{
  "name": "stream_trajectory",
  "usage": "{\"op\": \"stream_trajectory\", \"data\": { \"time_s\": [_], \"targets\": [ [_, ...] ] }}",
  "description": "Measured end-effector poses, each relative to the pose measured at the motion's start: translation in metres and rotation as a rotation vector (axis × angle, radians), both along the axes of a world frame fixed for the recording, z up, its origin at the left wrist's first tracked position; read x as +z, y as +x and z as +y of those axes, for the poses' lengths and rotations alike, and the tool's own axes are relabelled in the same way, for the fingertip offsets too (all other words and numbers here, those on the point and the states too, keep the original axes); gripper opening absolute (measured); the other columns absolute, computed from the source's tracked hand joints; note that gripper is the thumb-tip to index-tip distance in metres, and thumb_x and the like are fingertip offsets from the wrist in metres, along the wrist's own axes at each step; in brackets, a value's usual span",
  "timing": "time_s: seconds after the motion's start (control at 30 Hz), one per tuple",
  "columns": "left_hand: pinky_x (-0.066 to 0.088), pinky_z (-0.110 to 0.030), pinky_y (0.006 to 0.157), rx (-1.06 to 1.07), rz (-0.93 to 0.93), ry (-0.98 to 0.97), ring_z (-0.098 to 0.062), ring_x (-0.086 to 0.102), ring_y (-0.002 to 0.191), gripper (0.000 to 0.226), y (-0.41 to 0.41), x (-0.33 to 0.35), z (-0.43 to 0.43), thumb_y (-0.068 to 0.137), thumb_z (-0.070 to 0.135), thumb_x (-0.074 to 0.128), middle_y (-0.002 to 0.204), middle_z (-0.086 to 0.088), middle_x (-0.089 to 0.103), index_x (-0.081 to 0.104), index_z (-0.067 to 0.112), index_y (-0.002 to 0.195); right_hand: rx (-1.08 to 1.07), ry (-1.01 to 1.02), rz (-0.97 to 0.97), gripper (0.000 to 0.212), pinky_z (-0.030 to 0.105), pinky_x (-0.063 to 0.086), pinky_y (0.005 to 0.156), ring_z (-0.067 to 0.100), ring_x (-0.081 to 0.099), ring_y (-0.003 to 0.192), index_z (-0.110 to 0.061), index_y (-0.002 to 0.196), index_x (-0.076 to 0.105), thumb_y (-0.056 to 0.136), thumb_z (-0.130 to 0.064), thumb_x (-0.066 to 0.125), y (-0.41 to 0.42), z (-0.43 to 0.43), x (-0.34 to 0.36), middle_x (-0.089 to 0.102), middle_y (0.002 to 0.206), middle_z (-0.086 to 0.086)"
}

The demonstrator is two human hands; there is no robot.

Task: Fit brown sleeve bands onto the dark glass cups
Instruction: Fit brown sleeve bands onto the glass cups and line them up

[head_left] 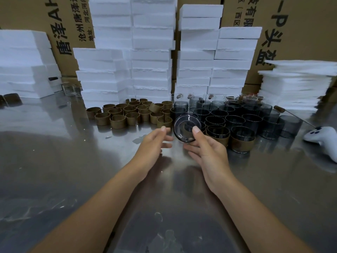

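Right hand (209,152) grips one dark glass cup (185,127), thumb curled over the near edge of its rim and fingers cupped underneath. The cup is held off the table (73,161) and tipped onto its side: one round end faces up toward the viewer, so its long axis runs away from the viewer and slightly down toward the stacks behind. Whether that end is the mouth or the base I cannot tell. The left hand (155,145) hangs just left of the cup, fingers loose and spread, holding nothing and apparently not touching the glass.

A cluster of brown bands (131,114) stands on end to the left behind the hands. To the right, the other dark cups (235,121) stand upright, packed close together, and two banded cups (242,143) stand at the front. White foam blocks (151,57) are stacked behind, against cardboard boxes (300,24). A white controller (321,137) lies at far right.
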State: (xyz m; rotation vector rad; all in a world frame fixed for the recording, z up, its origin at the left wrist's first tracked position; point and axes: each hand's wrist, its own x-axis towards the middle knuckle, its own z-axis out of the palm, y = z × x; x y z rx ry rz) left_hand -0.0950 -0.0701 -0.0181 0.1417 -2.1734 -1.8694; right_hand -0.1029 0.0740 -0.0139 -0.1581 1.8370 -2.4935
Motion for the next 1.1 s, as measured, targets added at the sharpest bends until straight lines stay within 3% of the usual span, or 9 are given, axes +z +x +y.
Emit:
{"op": "stream_trajectory", "data": {
  "time_s": [0.17, 0.3, 0.43, 0.53, 0.63, 0.73, 0.87, 1.0, 1.1],
  "targets": [
    [0.039, -0.01, 0.06, 0.207, 0.034, -0.306, -0.013, 0.058, 0.089, 0.021, -0.028, -0.004, -0.02, 0.096, 0.019, 0.052, 0.113, -0.003, 0.061, 0.057, 0.019, 0.117, -0.007, -0.029, -0.024, 0.035, 0.031, 0.055, 0.087, 0.018, 0.072, 0.084, -0.005, 0.103, 0.068, 0.083, -0.034, 0.069, 0.0, -0.005, 0.0, 0.071, 0.072, -0.003],
    [0.046, -0.024, 0.083, 0.211, 0.067, -0.586, -0.016, 0.058, 0.095, 0.035, -0.056, 0.002, -0.031, 0.093, 0.013, 0.056, 0.125, -0.007, 0.055, 0.053, 0.009, 0.128, 0.022, -0.057, -0.064, 0.036, 0.031, 0.056, 0.082, 0.019, 0.072, 0.083, -0.003, 0.106, 0.065, 0.086, -0.033, 0.066, -0.004, -0.006, -0.002, 0.072, 0.088, 0.005],
    [0.044, -0.029, 0.086, 0.159, 0.079, -0.733, -0.016, 0.057, 0.087, 0.044, -0.081, 0.011, -0.029, 0.09, 0.01, 0.06, 0.128, -0.011, 0.054, 0.05, 0.008, 0.133, 0.052, -0.151, -0.098, 0.018, 0.027, 0.055, 0.072, 0.02, 0.071, 0.076, -0.014, 0.085, 0.067, 0.088, -0.03, 0.063, -0.009, -0.004, -0.002, 0.069, 0.071, -0.001],
    [0.045, -0.035, 0.094, 0.088, 0.021, -0.819, -0.029, 0.058, 0.11, 0.047, -0.093, 0.013, -0.025, 0.088, 0.012, 0.062, 0.126, -0.013, 0.059, 0.05, 0.01, 0.133, 0.073, -0.172, -0.105, 0.019, 0.027, 0.056, 0.07, 0.021, 0.07, 0.072, -0.014, 0.08, 0.065, 0.089, -0.03, 0.062, -0.01, -0.004, -0.002, 0.069, 0.075, 0.003],
    [0.044, -0.038, 0.098, 0.068, -0.045, -0.968, -0.028, 0.053, 0.121, 0.048, -0.098, 0.009, -0.025, 0.088, 0.019, 0.062, 0.132, -0.008, 0.058, 0.05, 0.014, 0.134, 0.083, -0.173, -0.091, 0.02, 0.025, 0.056, 0.067, 0.021, 0.07, 0.073, -0.013, 0.081, 0.065, 0.088, -0.031, 0.062, -0.011, -0.004, -0.003, 0.068, 0.075, 0.003],
    [0.048, -0.036, 0.086, 0.162, -0.035, -0.916, -0.025, 0.058, 0.109, 0.038, -0.094, 0.005, -0.028, 0.087, 0.028, 0.065, 0.121, -0.004, 0.063, 0.058, 0.018, 0.123, 0.088, -0.176, -0.084, 0.02, 0.025, 0.056, 0.068, 0.021, 0.071, 0.073, -0.013, 0.082, 0.066, 0.088, -0.031, 0.062, -0.012, -0.004, -0.003, 0.068, 0.078, 0.005],
    [0.042, -0.03, 0.069, 0.302, 0.026, -0.835, -0.023, 0.06, 0.09, 0.011, -0.079, 0.001, -0.035, 0.086, 0.033, 0.066, 0.091, -0.001, 0.067, 0.067, 0.023, 0.088, 0.08, -0.17, -0.082, 0.019, 0.026, 0.054, 0.067, 0.019, 0.07, 0.07, -0.016, 0.08, 0.066, 0.09, -0.032, 0.061, -0.01, -0.004, 0.0, 0.066, 0.076, 0.003],
    [0.039, -0.027, 0.064, 0.354, 0.171, -0.607, -0.015, 0.056, 0.074, 0.016, -0.053, 0.006, -0.039, 0.086, 0.028, 0.068, 0.074, 0.006, 0.062, 0.059, 0.027, 0.073, 0.064, -0.145, -0.093, 0.023, 0.028, 0.054, 0.068, 0.02, 0.067, 0.07, -0.014, 0.08, 0.065, 0.09, -0.035, 0.061, -0.008, -0.004, 0.003, 0.065, 0.062, -0.001],
    [0.044, -0.021, 0.063, 0.303, 0.289, -0.394, -0.009, 0.053, 0.065, 0.021, -0.03, 0.016, -0.032, 0.086, 0.019, 0.069, 0.068, 0.012, 0.059, 0.058, 0.028, 0.07, 0.079, -0.107, -0.08, 0.026, 0.028, 0.055, 0.071, 0.021, 0.069, 0.074, -0.014, 0.085, 0.067, 0.091, -0.037, 0.059, -0.007, -0.003, 0.003, 0.067, 0.064, 0.0]
  ]
}}
